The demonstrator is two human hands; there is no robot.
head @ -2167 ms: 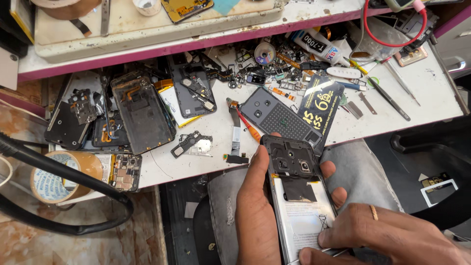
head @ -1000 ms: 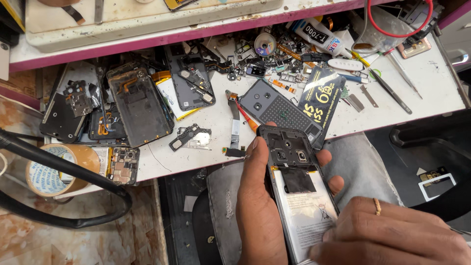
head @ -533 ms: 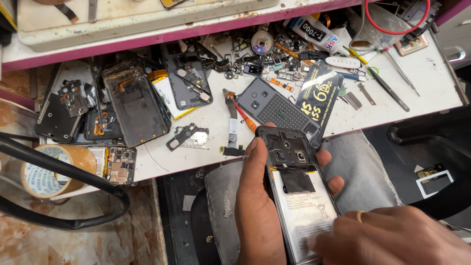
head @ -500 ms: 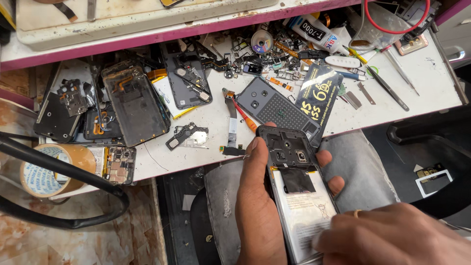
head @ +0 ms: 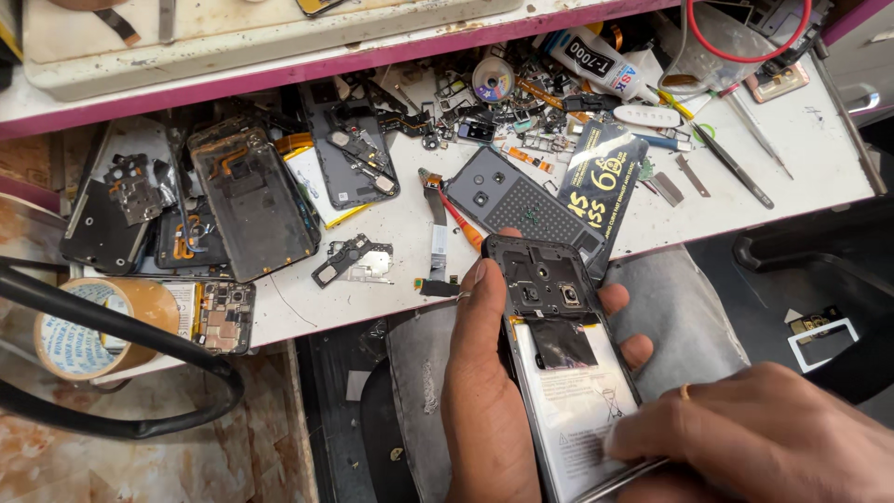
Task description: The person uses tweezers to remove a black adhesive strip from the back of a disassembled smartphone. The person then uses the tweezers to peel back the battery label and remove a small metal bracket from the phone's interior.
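Two hands: the left (head: 484,391) and the right (head: 773,438). One opened phone (head: 559,363) near, with one white battery (head: 577,410). On the tabletop (head: 810,140): one roll of tape (head: 88,326) at left, one glue tube (head: 596,61) far right, one grey perforated back cover (head: 521,205), one pair of tweezers (head: 736,168).

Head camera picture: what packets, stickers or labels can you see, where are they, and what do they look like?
Glue tube: back of the table, white with a dark label.
Card packet: table's front edge, black with yellow print.
Battery label: on the opened phone in the left hand, pale grey.
Tape roll: far left, brown.
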